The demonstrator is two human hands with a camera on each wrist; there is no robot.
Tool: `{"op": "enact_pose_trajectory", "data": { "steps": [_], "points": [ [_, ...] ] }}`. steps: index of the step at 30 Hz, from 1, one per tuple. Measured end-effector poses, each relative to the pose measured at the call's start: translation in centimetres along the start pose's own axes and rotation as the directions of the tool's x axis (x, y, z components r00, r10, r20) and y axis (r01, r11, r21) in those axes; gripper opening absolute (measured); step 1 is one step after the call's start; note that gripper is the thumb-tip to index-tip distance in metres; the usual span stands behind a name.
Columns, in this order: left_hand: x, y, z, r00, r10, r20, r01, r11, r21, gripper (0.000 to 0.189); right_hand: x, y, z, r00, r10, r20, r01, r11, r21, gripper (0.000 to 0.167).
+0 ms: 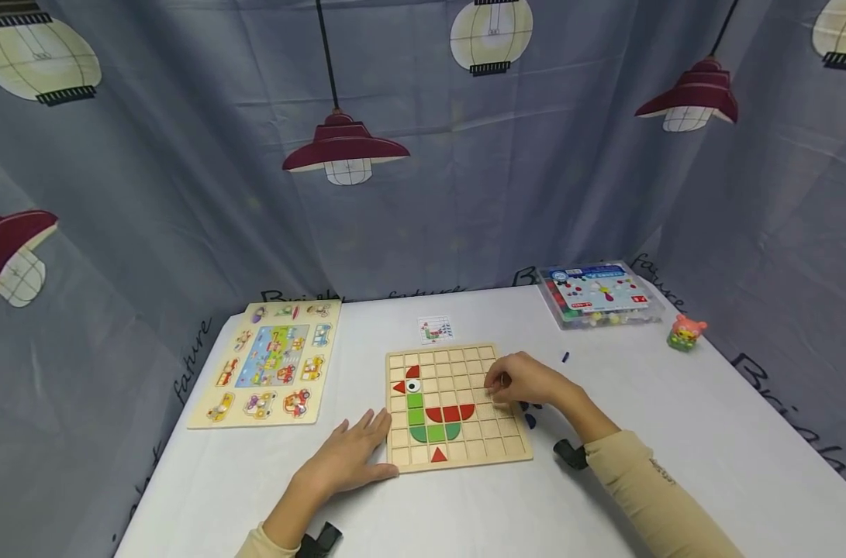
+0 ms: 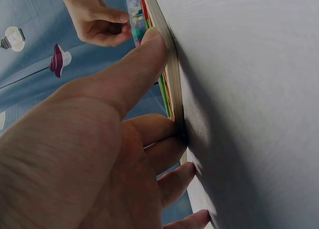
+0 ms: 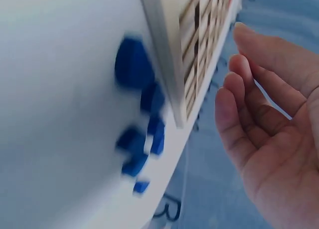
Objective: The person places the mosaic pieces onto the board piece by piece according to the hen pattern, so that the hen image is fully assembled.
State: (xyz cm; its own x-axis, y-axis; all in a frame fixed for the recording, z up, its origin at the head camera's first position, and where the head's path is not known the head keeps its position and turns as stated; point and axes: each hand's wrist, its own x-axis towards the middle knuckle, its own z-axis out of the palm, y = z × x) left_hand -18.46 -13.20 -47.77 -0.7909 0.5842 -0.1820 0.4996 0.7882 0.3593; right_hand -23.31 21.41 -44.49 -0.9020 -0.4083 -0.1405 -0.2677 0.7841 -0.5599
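A wooden grid board lies flat with a bird-like figure of red and green pieces and an eye piece set in its squares. My left hand rests at the board's left edge. In the left wrist view its thumb touches the board's edge, with the other fingers beside it. Over the board's right side hovers my right hand, its fingers loosely bent and nothing visible between them. Several dark blue pieces lie by the board's right edge, below this hand.
Behind the board lies a small picture card. A wooden puzzle with vehicle pictures is at the left. Toward the back right stand a clear plastic box and a small pig-like toy. One dark blue piece lies apart.
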Motion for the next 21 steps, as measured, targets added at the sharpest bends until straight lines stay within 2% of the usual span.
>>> {"op": "enact_pose_trajectory", "data": {
  "steps": [3,7,13,17,21],
  "points": [
    [0.0,0.0,-0.1,1.0,-0.004,0.0,0.004,1.0,-0.002,0.087,-0.8,1.2,-1.0,1.0,0.006,-0.025,-0.006,1.0,0.003,0.012],
    [-0.1,-0.1,-0.1,1.0,0.003,0.001,-0.003,1.0,-0.004,0.087,-2.0,2.9,-2.0,0.997,0.055,-0.058,-0.055,0.998,0.001,0.013],
    [0.0,0.0,0.0,1.0,0.004,0.001,-0.004,1.0,-0.01,0.087,-3.3,5.3,-3.2,0.991,0.06,-0.121,-0.061,0.998,-0.005,0.019],
    [-0.1,0.1,-0.1,1.0,0.0,0.002,0.0,1.0,-0.012,0.087,-3.6,6.4,-3.5,0.989,0.081,-0.127,-0.081,0.997,0.007,0.027],
    [-0.1,0.1,-0.2,1.0,0.003,0.001,-0.003,1.0,-0.019,0.087,-3.4,7.2,-3.4,0.987,0.078,-0.142,-0.082,0.996,-0.024,0.031]
  ]
}}
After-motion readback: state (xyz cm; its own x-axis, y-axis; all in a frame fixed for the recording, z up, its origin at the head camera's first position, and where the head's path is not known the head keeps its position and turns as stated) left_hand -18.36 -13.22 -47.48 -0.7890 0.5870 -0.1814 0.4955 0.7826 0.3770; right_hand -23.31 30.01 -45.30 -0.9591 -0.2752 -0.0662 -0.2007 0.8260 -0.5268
